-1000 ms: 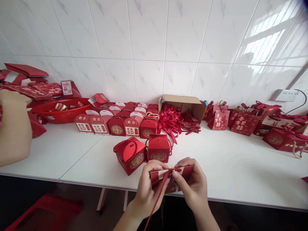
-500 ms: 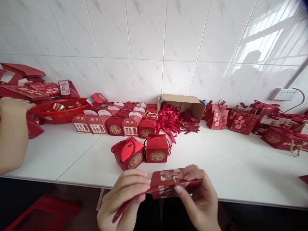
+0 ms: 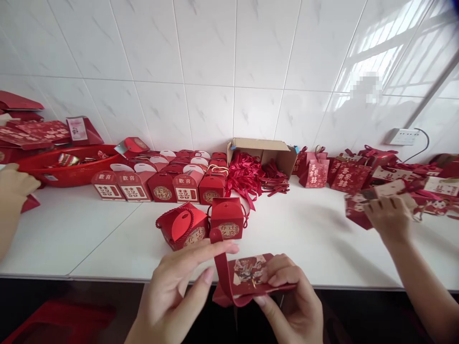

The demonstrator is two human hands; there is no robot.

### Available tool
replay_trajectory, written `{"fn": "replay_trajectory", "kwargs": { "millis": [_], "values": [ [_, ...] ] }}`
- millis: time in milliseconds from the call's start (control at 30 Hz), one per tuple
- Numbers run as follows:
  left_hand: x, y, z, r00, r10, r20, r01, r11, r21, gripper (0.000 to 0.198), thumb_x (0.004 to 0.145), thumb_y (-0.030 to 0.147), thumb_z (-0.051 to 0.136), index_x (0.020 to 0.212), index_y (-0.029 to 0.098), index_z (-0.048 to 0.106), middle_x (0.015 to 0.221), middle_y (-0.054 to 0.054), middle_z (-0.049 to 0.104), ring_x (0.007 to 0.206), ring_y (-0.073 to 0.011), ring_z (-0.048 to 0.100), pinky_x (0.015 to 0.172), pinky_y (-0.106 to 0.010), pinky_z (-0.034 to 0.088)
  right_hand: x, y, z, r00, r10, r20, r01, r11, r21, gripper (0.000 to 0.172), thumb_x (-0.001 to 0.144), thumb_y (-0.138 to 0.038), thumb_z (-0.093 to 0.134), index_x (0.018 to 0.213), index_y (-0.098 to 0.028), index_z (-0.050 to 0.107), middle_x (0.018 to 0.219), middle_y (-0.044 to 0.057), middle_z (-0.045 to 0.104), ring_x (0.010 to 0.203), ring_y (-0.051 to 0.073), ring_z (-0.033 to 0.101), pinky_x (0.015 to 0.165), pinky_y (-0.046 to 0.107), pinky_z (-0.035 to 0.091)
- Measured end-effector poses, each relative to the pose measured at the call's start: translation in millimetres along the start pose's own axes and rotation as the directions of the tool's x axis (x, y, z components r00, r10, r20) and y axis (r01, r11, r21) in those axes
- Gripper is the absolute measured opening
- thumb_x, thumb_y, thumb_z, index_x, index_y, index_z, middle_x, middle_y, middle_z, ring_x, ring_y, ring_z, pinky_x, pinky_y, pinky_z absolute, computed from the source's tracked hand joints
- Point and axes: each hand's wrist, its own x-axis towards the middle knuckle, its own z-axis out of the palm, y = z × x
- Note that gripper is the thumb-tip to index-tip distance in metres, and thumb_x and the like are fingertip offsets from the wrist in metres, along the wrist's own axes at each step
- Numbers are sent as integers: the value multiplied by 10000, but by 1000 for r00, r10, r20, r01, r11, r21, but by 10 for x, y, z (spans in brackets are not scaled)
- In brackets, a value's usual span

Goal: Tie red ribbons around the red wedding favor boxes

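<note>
My right hand (image 3: 292, 291) pinches a dark red gift box (image 3: 251, 272) with a printed flower pattern, fingers on top and thumb underneath. A flat red strap (image 3: 223, 272) curves up from the box's left side. My left hand (image 3: 182, 282) is open, thumb and index finger apart, with the index finger lying across the strap's upper part. Just beyond my hands stand two red boxes with cord handles, one tilted box (image 3: 182, 224) and one upright box (image 3: 226, 217). The underside of the held box is mostly hidden.
Rows of red-and-white candy boxes (image 3: 134, 184) stand by the wall, beside a red basin (image 3: 77, 167). A cardboard carton (image 3: 279, 153) spills red ribbons (image 3: 245, 174). Another person's hand (image 3: 390, 215) holds a box at right; another hand (image 3: 16, 186) is at left.
My left fingers have loosened from the strap, which now stands upright instead of pointing down-left. A person's hand with a box has come in at right. The view has shifted slightly right.
</note>
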Motion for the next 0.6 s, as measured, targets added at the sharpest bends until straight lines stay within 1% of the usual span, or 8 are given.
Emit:
{"fn": "replay_trajectory", "kwargs": {
  "millis": [67, 133, 200, 267, 333, 400, 467, 600],
  "values": [
    [-17, 37, 8, 997, 0, 82, -2, 1000, 29, 414, 858, 123, 573, 1221, 308, 646, 1061, -59, 750, 961, -228, 713, 839, -319, 593, -8, -14, -18, 1000, 2, 0, -2, 1000, -17, 244, 812, -56, 629, 945, -237, 535, 857, 33, 564, 807, 195, 555, 765, 379, 473],
    [-29, 76, 49, 987, -10, 161, 2, 999, 51, 414, 847, 118, 598, 1189, 339, 671, 1137, -54, 717, 1002, -229, 696, 875, -333, 580, -21, -22, -36, 1000, -12, 24, 13, 999, -37, 279, 802, -32, 629, 964, -239, 539, 863, 31, 567, 823, 197, 554, 790, 398, 463],
    [-42, 104, 109, 974, -57, 217, 50, 998, 42, 402, 862, 115, 583, 1169, 355, 683, 1211, -59, 660, 1040, -222, 672, 874, -322, 575, -34, -24, -52, 998, -19, 53, 22, 998, -53, 312, 788, -13, 635, 980, -240, 540, 863, 30, 569, 827, 201, 554, 776, 401, 461],
    [-61, 116, 168, 963, -126, 237, 131, 991, -5, 408, 883, 115, 558, 1194, 355, 667, 1193, -64, 641, 1024, -205, 664, 861, -307, 572, -40, -24, -63, 997, -27, 68, 31, 998, -61, 326, 785, -4, 633, 987, -241, 538, 861, 30, 568, 823, 202, 551, 747, 395, 463],
    [-81, 119, 211, 948, -185, 259, 217, 971, -99, 403, 899, 122, 545, 1221, 340, 650, 1091, -59, 668, 950, -183, 673, 826, -285, 573, -39, -26, -68, 997, -37, 73, 41, 997, -66, 325, 788, -5, 629, 990, -241, 535, 859, 30, 567, 817, 202, 548, 738, 395, 463],
    [-98, 119, 231, 934, -222, 280, 280, 942, -185, 360, 908, 133, 544, 1190, 317, 671, 1004, -51, 692, 894, -176, 676, 794, -276, 573, -33, -27, -70, 996, -45, 74, 51, 996, -74, 322, 788, -9, 631, 991, -240, 534, 854, 28, 569, 817, 201, 550, 768, 411, 459],
    [-109, 117, 234, 927, -240, 287, 310, 922, -230, 309, 912, 142, 540, 1135, 282, 701, 961, -59, 704, 878, -187, 676, 774, -282, 571, -29, -26, -72, 996, -52, 74, 58, 995, -79, 319, 788, -14, 632, 992, -238, 534, 857, 29, 571, 822, 201, 554, 804, 430, 454],
    [-116, 111, 226, 936, -246, 253, 309, 918, -249, 253, 909, 156, 548, 1069, 251, 719, 968, -71, 713, 903, -207, 675, 793, -302, 564, -28, -13, -79, 997, -32, 77, 38, 996, -79, 308, 795, -25, 631, 990, -241, 531, 859, 30, 570, 818, 202, 555, 825, 447, 455]
  ]
}}
